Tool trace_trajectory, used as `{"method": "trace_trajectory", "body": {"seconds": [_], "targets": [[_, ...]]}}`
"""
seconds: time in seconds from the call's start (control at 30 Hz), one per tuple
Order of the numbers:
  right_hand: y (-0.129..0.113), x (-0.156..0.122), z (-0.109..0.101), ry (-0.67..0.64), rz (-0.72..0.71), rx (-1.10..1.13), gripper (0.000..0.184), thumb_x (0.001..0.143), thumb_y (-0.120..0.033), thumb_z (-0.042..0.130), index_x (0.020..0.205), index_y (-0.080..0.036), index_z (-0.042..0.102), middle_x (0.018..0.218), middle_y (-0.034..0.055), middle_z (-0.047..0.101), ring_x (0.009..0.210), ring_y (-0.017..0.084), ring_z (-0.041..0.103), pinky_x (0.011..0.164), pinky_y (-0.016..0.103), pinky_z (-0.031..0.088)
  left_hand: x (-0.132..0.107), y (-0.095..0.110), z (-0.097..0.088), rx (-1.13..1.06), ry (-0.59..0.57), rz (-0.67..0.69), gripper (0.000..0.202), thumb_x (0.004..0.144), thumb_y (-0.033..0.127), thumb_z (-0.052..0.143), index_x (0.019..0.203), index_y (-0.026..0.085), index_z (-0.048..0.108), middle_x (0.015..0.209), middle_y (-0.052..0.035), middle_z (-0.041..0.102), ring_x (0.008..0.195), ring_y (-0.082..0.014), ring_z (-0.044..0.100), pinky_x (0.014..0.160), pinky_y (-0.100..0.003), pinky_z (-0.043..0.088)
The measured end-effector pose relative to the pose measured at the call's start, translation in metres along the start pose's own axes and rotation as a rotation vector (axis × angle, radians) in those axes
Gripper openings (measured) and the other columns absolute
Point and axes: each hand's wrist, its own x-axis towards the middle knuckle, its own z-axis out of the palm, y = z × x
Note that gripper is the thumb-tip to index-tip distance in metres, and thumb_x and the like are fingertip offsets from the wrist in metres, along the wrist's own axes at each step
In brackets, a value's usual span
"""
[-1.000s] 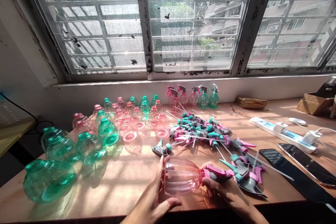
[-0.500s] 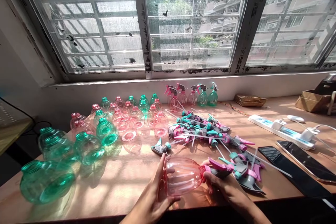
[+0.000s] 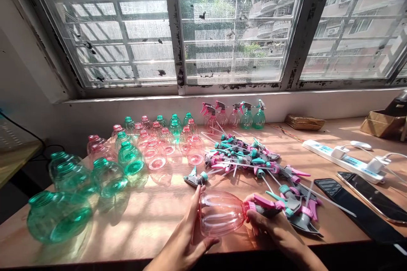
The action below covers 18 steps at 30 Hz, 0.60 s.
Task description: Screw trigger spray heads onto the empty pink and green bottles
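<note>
A clear pink bottle (image 3: pixel 221 212) lies on its side at the near edge of the wooden table (image 3: pixel 152 224). My left hand (image 3: pixel 187 235) wraps round its base. My right hand (image 3: pixel 270 228) is closed round its neck, where a pink and grey spray head (image 3: pixel 265 203) sits. A heap of loose spray heads (image 3: pixel 254 163) with white tubes lies just behind. One single spray head (image 3: pixel 194 178) lies beside the bottle's far side.
Empty green bottles (image 3: pixel 59 216) and pink bottles (image 3: pixel 155 156) stand at the left. Several bottles with spray heads (image 3: pixel 237 115) line the sill wall. A power strip (image 3: pixel 345 161), two phones (image 3: pixel 372 197) and a cardboard box (image 3: pixel 380 126) are at the right.
The pink bottle has turned slightly in my hands and stays at the table's near edge. The view has shifted a little.
</note>
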Motion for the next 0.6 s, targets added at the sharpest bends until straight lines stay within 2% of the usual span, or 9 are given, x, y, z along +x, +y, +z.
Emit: {"method": "trace_trajectory", "body": {"seconds": [0.1,0.23,0.33,0.47,0.53,0.6], "targets": [[0.0021,0.0005,-0.0017,-0.023,0.022,-0.01,0.048,0.086,-0.067,0.076,0.078,-0.02,0.07,0.068,-0.001,0.061,0.065,0.021,0.053,0.067,0.037,0.041,-0.0011,-0.0018,-0.001,0.026,-0.014,-0.017,0.107,0.097,0.04,0.075,0.17,0.041,-0.003,0.18,-0.0078,0.017,0.155,-0.0378,0.041,0.131,-0.053,0.028],[0.0013,0.0013,-0.0025,-0.047,-0.024,-0.065,0.046,0.088,-0.066,0.074,0.082,-0.02,0.071,0.066,-0.0026,0.059,0.065,0.02,0.053,0.065,0.035,0.039,-0.0015,-0.0016,-0.0005,-0.032,-0.005,-0.035,0.106,0.096,0.044,0.076,0.171,0.037,0.001,0.179,-0.0115,0.021,0.152,-0.0388,0.045,0.129,-0.052,0.033],[0.0027,0.0013,-0.0032,-0.046,-0.002,-0.041,0.047,0.088,-0.066,0.075,0.081,-0.02,0.073,0.065,-0.0023,0.061,0.065,0.02,0.053,0.066,0.035,0.039,-0.0011,0.0017,0.0005,-0.09,0.006,-0.049,0.1,0.097,0.049,0.073,0.171,0.036,0.007,0.174,-0.0138,0.032,0.153,-0.0384,0.044,0.127,-0.051,0.037],[0.0048,0.0003,-0.0032,-0.021,0.074,0.015,0.052,0.084,-0.07,0.077,0.075,-0.019,0.077,0.06,-0.0022,0.06,0.062,0.019,0.052,0.067,0.036,0.041,-0.0004,0.0001,-0.0009,-0.047,-0.013,-0.038,0.092,0.102,0.047,0.067,0.17,0.04,0.007,0.167,-0.0146,0.042,0.143,-0.0355,0.057,0.124,-0.051,0.04],[0.0036,-0.0004,-0.0019,0.018,0.082,0.029,0.053,0.08,-0.072,0.079,0.073,-0.019,0.078,0.059,-0.0022,0.059,0.062,0.02,0.053,0.068,0.036,0.044,-0.0002,-0.0023,-0.0016,-0.025,-0.025,0.004,0.092,0.103,0.047,0.066,0.17,0.039,0.003,0.159,-0.0163,0.05,0.137,-0.0343,0.062,0.122,-0.051,0.042],[0.0005,-0.0013,-0.0001,0.039,0.064,0.042,0.052,0.078,-0.072,0.081,0.073,-0.02,0.077,0.058,-0.0025,0.059,0.061,0.021,0.054,0.067,0.036,0.047,-0.0007,-0.0023,-0.0015,-0.041,-0.034,-0.009,0.097,0.101,0.049,0.068,0.17,0.038,0.001,0.148,-0.0161,0.059,0.132,-0.0333,0.064,0.118,-0.05,0.047]]}}
